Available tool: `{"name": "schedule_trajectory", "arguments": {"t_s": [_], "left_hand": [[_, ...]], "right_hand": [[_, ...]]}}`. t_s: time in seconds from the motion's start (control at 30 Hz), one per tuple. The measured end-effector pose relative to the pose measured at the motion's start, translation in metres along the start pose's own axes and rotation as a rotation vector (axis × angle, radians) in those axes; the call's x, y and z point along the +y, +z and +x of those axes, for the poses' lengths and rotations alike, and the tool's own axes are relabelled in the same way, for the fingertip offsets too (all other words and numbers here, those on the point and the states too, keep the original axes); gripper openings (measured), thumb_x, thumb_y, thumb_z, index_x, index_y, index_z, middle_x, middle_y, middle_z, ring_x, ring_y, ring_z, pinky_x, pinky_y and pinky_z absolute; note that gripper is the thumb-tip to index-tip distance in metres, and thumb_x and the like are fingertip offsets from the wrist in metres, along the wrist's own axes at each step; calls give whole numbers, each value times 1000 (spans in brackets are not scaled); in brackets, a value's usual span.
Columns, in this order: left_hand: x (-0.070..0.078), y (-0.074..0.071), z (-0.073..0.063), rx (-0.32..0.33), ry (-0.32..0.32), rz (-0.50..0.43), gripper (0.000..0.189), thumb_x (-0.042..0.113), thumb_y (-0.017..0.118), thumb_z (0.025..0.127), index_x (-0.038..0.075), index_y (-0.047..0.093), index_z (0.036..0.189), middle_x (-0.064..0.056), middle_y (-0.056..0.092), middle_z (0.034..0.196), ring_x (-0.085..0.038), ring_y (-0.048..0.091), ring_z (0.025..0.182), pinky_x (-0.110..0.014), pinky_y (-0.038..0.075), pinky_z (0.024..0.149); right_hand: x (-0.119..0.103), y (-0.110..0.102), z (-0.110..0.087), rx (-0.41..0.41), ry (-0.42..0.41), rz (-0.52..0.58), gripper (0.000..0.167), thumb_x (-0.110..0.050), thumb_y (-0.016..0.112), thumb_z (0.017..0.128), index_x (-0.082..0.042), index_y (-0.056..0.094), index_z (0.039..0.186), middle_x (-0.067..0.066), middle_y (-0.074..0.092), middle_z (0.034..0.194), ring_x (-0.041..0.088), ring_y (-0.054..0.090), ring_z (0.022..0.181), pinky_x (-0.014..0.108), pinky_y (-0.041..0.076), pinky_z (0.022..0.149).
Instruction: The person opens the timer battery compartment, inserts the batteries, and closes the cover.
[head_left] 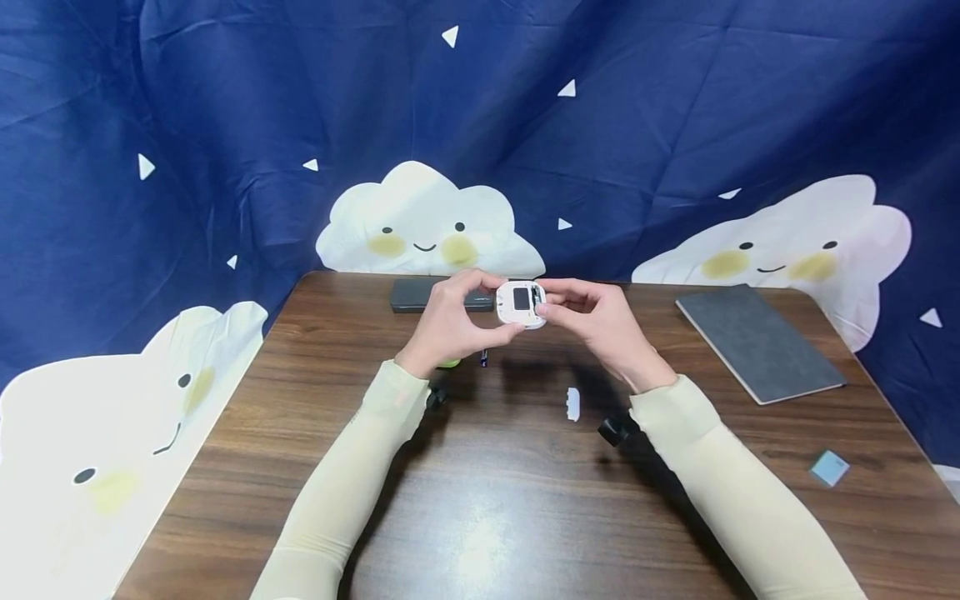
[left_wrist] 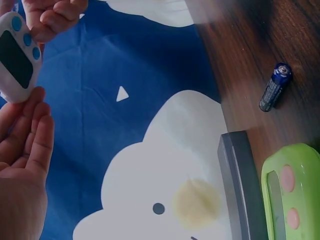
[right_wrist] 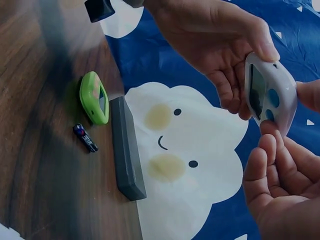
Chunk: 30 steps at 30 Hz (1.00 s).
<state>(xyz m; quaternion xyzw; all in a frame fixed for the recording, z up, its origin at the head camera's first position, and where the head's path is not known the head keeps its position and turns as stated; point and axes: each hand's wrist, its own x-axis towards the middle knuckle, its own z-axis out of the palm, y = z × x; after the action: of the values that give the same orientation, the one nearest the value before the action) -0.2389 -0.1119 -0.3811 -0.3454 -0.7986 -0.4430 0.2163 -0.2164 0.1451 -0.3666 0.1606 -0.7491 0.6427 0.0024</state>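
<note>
A small white digital timer [head_left: 517, 303] is held up above the table between both hands, its back towards the head camera. Its screen and blue buttons [left_wrist: 27, 39] face away, visible in the wrist views. My left hand [head_left: 450, 321] grips the timer's left side between thumb and fingers. From the right, my right hand [head_left: 600, 321] pinches the other edge, its thumb by a dark slot in the back; what lies inside is too small to tell. On the table below are a white battery cover [head_left: 573, 404] and a blue battery [left_wrist: 276, 87].
A green timer with pink buttons [left_wrist: 300, 195] lies near the battery, partly hidden by the left arm in the head view. Behind stands a long dark case [head_left: 412, 296]. To the right are a grey notebook [head_left: 761, 343] and a blue square pad [head_left: 830, 468]. A patterned curtain [head_left: 600, 142] hangs behind.
</note>
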Motion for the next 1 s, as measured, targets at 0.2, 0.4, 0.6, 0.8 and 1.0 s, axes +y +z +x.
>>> {"name": "schedule_trajectory", "arguments": {"t_s": [0.2,0.4,0.6,0.8,1.0], "left_hand": [[1,-1,-1,8,15,10,54,28,103,76,6,79,119,-6,83,117,-27,75,106,-33,61,96],[2,-1,-1,3,15,17,55,28,103,76,6,79,120,-7,83,117,-25,75,106,-35,62,96],[0,0,0,-9,-7,18,56,29,103,77,6,78,122,-7,83,120,-22,74,107,-35,62,97],[-1,-1,1,0,-20,12,55,30,102,77,7,79,121,-6,83,118,-26,74,106,-36,61,96],[0,-1,0,-3,-29,20,56,31,103,77,7,79,122,-5,83,119,-21,73,107,-35,61,97]], "right_hand": [[-6,4,0,13,16,16,39,-9,83,100,6,76,135,-12,80,93,4,72,85,18,61,79],[-6,4,0,18,48,24,39,-9,81,101,6,75,137,-12,80,93,4,72,85,18,62,79],[-4,-6,-3,-19,68,-42,38,-20,77,107,-1,76,139,-11,81,101,11,72,89,20,61,82],[19,-19,-18,-91,128,-166,38,-24,81,104,-4,77,136,2,83,114,7,74,97,20,61,88],[54,-25,-42,-227,207,-354,54,-23,91,95,1,72,141,15,79,122,16,70,101,19,57,86]]}}
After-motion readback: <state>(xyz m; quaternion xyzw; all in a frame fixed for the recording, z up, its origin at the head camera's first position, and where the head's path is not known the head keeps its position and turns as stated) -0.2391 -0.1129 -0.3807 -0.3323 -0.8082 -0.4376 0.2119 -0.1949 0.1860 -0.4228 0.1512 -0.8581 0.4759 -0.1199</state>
